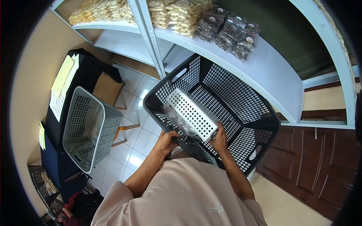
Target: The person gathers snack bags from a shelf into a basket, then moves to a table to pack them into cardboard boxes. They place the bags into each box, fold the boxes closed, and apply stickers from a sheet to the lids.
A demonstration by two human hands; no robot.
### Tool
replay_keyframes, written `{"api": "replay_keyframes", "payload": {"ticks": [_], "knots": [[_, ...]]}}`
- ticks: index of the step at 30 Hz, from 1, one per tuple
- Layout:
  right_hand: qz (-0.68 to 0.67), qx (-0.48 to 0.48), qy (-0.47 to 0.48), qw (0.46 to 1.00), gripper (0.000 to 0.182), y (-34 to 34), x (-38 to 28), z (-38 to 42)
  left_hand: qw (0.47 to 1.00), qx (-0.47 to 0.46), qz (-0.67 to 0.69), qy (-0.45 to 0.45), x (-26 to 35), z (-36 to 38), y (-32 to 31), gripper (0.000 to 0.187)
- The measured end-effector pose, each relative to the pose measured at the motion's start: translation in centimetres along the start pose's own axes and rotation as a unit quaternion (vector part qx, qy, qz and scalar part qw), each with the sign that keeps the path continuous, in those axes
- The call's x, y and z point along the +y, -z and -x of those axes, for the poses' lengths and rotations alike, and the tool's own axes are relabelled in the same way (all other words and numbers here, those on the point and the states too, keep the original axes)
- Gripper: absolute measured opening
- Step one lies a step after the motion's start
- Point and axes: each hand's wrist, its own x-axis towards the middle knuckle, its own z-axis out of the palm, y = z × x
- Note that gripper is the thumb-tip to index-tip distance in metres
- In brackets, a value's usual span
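Note:
A large black plastic laundry-style basket (260, 109) with grid walls is in front of my body, tilted toward me. My left hand (167, 142) is closed on its near rim, with the fingertips partly hidden. Inside the basket, my right hand (220, 140) grips the near end of a small white perforated basket (192, 115). Clear plastic packets (177, 118) lie along the left side of this white basket, and more clear plastic shows along its right edge. What the packets contain is too small to tell.
Overhead, a white shelf (269, 71) carries packs of dark coiled items (226, 32) and many pale yellow packs (177, 15). A grey basket (81, 124) sits at left by wooden chair legs (128, 128). A brown panelled door (301, 162) is at right.

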Motion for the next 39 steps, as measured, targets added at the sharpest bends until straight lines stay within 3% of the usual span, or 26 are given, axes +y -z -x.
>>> {"api": "replay_keyframes", "payload": {"ticks": [5,7,9,12,14,18,23,26,31,33,38,39], "knots": [[0.050,-0.007,0.044,0.998,0.100,1.3,-1.1,-1.3,1.000,-0.011,0.007,0.002,0.0,-0.6,0.8,0.046],[0.055,-0.017,-0.026,0.998,0.092,2.1,-2.4,-2.0,1.000,0.004,0.004,0.001,0.1,-0.4,0.8,0.043],[0.004,-0.062,-0.111,0.992,0.095,3.3,-3.4,-3.1,0.999,-0.022,0.027,-0.008,0.3,-0.3,1.1,0.045],[0.049,-0.051,-0.070,0.995,0.094,3.3,-3.4,-3.6,1.000,0.010,0.027,0.009,0.7,0.4,0.7,0.045],[0.087,0.000,0.021,0.996,0.094,3.8,-4.0,-3.8,1.000,0.020,0.018,0.003,0.6,0.2,1.1,0.047],[0.114,0.065,0.026,0.991,0.096,6.1,-5.8,-5.3,1.000,0.012,0.024,0.003,0.2,-0.8,2.6,0.050],[0.127,0.060,-0.045,0.989,0.094,10.6,-7.1,-8.2,0.997,-0.011,0.072,0.038,0.1,-2.0,3.8,0.052],[0.161,0.063,-0.030,0.985,0.093,14.5,-8.1,-9.2,0.999,0.013,0.048,0.004,-0.1,-2.7,5.0,0.052],[0.188,-0.038,-0.095,0.977,0.089,19.9,-7.9,-10.6,0.998,0.064,0.011,0.016,0.0,-2.6,6.1,0.055],[0.181,-0.168,-0.121,0.962,0.090,20.2,-6.9,-11.6,0.999,0.047,0.002,-0.018,0.4,-2.1,5.6,0.049],[0.120,-0.255,-0.127,0.951,0.073,15.6,0.0,-13.8,0.997,0.060,0.006,-0.040,1.1,0.0,3.8,0.065],[0.117,-0.325,-0.176,0.922,0.069,14.8,-0.2,-14.9,0.998,0.059,0.022,-0.033,0.9,-0.1,4.1,0.071]]}}
